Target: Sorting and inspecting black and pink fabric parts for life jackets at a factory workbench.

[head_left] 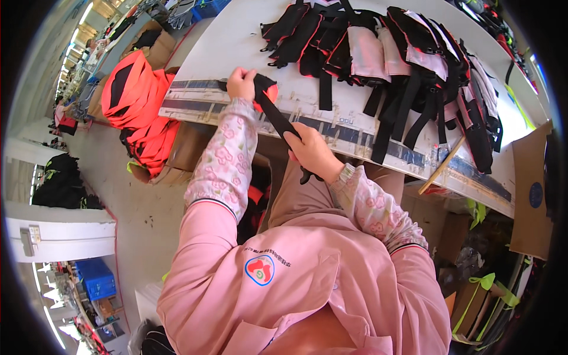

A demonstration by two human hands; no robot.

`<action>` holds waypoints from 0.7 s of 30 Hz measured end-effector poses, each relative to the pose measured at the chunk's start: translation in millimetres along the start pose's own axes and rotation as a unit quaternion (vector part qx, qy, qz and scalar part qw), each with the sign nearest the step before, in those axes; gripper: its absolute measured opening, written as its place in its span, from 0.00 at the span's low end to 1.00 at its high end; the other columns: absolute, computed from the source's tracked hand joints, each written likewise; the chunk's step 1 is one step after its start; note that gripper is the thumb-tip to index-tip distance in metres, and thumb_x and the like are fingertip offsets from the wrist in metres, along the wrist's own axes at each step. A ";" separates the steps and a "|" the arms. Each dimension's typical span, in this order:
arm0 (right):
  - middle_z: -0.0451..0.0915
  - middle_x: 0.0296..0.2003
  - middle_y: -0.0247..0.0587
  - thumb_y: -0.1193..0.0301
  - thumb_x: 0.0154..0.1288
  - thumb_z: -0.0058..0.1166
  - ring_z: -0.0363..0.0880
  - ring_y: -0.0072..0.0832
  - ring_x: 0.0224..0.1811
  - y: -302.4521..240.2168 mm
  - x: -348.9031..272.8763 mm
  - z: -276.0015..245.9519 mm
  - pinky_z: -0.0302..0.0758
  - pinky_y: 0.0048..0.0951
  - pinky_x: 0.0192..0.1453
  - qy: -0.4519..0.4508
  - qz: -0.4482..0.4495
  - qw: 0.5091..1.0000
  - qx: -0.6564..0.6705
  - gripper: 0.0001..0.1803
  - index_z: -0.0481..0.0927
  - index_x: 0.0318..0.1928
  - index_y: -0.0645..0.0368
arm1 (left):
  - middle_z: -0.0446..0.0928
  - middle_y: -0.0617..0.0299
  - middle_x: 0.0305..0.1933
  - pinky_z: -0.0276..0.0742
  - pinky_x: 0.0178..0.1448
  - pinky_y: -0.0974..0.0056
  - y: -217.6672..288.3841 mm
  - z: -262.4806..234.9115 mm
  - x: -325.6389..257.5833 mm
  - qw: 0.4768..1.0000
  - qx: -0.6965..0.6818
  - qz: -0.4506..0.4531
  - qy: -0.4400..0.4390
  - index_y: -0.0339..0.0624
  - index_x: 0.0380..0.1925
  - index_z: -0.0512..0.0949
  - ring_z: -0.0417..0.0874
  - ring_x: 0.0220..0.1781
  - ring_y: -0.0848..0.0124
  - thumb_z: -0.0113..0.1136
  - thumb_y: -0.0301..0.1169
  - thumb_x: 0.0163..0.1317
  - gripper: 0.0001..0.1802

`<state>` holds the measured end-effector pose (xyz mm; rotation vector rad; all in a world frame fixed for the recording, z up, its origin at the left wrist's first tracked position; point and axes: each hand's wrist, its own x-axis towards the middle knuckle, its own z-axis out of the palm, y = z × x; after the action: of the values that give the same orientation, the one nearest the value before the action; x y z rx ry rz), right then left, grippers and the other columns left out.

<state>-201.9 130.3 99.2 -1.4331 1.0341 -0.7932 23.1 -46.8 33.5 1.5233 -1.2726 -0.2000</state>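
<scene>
Near the table's front edge, my left hand (241,84) is closed on a black fabric piece with an orange-red side. From that piece a black webbing strap (277,118) runs down to the right. My right hand (310,151) grips the strap's lower part just off the table edge, and a dark end, perhaps a buckle, hangs beneath the fingers. Across the back of the table lies a pile of black strapped pieces (322,44) with orange-red edging and pale panels, several loose straps trailing forward.
The white table (231,53) has worn tape along its front edge. A wooden stick (441,165) juts over that edge at right, near a cardboard sheet (532,189). At left, orange-red fabric (139,94) is heaped on boxes. Green ribbons (476,296) hang below right.
</scene>
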 end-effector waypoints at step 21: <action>0.75 0.41 0.48 0.72 0.53 0.61 0.74 0.44 0.47 21.9 8.2 4.4 0.72 0.37 0.51 -0.064 -0.339 0.912 -0.222 0.18 0.76 0.45 0.61 | 0.79 0.49 0.29 0.73 0.39 0.57 -210.2 -401.6 -12.6 0.865 0.419 -0.148 -0.232 0.35 0.31 0.79 0.80 0.32 0.60 0.62 0.51 0.53 0.26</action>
<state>-198.1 125.1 76.3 -2.2682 0.6196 -0.9669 420.1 172.0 21.9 2.5435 -1.6019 -0.2332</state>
